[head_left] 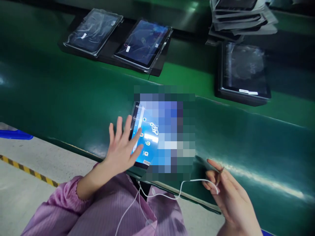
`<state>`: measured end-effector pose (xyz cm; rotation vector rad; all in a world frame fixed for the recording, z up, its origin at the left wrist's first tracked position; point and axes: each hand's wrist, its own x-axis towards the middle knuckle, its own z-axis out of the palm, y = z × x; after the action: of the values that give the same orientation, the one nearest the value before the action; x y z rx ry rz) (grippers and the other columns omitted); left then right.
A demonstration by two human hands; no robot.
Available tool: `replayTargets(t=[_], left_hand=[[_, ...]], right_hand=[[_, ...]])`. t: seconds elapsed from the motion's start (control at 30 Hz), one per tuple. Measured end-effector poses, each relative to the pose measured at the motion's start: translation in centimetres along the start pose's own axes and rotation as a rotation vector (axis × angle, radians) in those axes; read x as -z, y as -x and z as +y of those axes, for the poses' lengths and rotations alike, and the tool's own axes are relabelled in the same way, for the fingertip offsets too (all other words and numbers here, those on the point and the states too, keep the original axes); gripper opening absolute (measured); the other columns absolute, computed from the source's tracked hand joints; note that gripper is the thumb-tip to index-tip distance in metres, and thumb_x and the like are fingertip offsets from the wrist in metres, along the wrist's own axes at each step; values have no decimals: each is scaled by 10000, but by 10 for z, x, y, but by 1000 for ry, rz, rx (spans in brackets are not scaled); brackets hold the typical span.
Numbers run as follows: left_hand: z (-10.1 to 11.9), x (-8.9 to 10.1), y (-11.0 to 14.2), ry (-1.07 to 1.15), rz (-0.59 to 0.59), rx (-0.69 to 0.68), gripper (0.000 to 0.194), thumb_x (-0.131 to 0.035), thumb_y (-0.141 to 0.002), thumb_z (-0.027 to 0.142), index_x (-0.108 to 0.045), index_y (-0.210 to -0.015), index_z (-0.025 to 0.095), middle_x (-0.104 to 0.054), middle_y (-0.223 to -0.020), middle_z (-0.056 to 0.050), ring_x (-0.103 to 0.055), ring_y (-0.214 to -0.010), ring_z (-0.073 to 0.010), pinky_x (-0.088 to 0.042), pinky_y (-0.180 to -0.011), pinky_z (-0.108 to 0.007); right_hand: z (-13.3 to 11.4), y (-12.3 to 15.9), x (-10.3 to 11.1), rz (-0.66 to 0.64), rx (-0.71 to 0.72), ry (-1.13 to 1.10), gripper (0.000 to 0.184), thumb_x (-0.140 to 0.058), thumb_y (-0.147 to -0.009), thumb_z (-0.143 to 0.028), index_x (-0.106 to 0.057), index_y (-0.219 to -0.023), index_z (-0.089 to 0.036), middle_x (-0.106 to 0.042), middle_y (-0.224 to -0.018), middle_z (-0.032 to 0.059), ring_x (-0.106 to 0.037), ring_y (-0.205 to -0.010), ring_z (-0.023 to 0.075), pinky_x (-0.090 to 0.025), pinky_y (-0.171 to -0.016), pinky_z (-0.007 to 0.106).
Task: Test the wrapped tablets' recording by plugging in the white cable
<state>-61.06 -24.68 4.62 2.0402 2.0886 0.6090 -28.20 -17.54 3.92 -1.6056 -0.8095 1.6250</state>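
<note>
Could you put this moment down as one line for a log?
left hand: spread over lit tablet | right hand: holding white cord | lit tablet: on green table | beyond: more tablets

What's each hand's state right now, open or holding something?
Left hand: open, spread over the lit tablet; contact can't be told.
Right hand: closed, holding the white cable.
</note>
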Motion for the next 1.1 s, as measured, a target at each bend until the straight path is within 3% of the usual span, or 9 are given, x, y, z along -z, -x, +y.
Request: replayTargets(t=[0.17,0.23,0.47,0.57,0.67,0.8,0.93,1.03,1.1], left_hand=[[38,10,-1,235,-264,-419,443,-427,-1044,501,-698,-1226,202,-244,-1682,-211,-280,-1530,-462,-230,-1152,-781],[39,17,-4,287,-282,-474,442,-434,-1042,507,-699,-1234,210,-251,-1682,-202,-281,-1531,-460,-249,-1152,-772],[-14,29,-52,130,-82,-233,432,-358,-1085,407,-651,-1347,228,-129,-1723,-153,-23,-1579,-466,-74,-1177,-791],[-28,25,-83,62,-51,-198,476,-339,-1085,451,-666,-1315,193,-138,-1722,-161,-24,-1576,-475,-21,-1182,-778],[-35,25,-102,11,-13,-196,471,-349,-1078,442,-649,-1320,173,-190,-1712,-165,-78,-1579,-452,-4,-1204,-738],[-42,34,-80,-77,87,-7,471,-355,-1073,418,-567,-1412,170,-163,-1720,-158,-33,-1586,-439,-2,-1214,-728],[-37,33,-43,-133,25,139,528,-316,-1079,429,-555,-1417,101,-179,-1697,-235,-39,-1575,-474,-43,-1192,-777],[-18,24,-37,-90,-77,42,567,-305,-1079,460,-559,-1416,81,-186,-1683,-267,-75,-1570,-482,-63,-1178,-800],[0,22,-40,-3,-197,-126,521,-339,-1073,461,-594,-1388,134,-178,-1693,-239,-78,-1575,-464,-121,-1181,-791]], right_hand=[[-3,-2,-17,4,33,30,538,-905,-692,-610,-768,-1076,-259,-431,-610,-45,-381,-487,78,-454,-480,228],[-7,-4,-27,-8,39,35,543,-919,-689,-587,-769,-1097,-261,-394,-612,-54,-347,-505,76,-439,-488,216],[-4,-17,-56,-193,32,-66,523,-931,-704,-476,-769,-1157,-271,-450,-704,-26,-409,-583,94,-465,-557,231],[2,-17,-61,-237,102,-70,487,-894,-769,-466,-742,-1206,-313,-505,-695,-19,-445,-592,112,-471,-570,247],[9,-16,-63,-257,182,-55,416,-869,-792,-512,-763,-1134,-301,-537,-628,-11,-474,-575,131,-467,-551,256],[15,-17,-64,-213,196,-40,381,-847,-792,-563,-790,-1007,-253,-553,-593,7,-484,-549,142,-463,-521,265],[16,-19,-68,-189,168,-30,411,-854,-778,-571,-793,-1029,-251,-573,-616,15,-492,-562,144,-459,-525,265],[16,-18,-73,-190,171,-9,431,-853,-773,-587,-792,-1036,-250,-565,-615,13,-486,-564,148,-452,-526,271],[17,-17,-76,-183,189,3,437,-841,-783,-589,-786,-1049,-247,-552,-611,8,-484,-565,154,-448,-524,278]])
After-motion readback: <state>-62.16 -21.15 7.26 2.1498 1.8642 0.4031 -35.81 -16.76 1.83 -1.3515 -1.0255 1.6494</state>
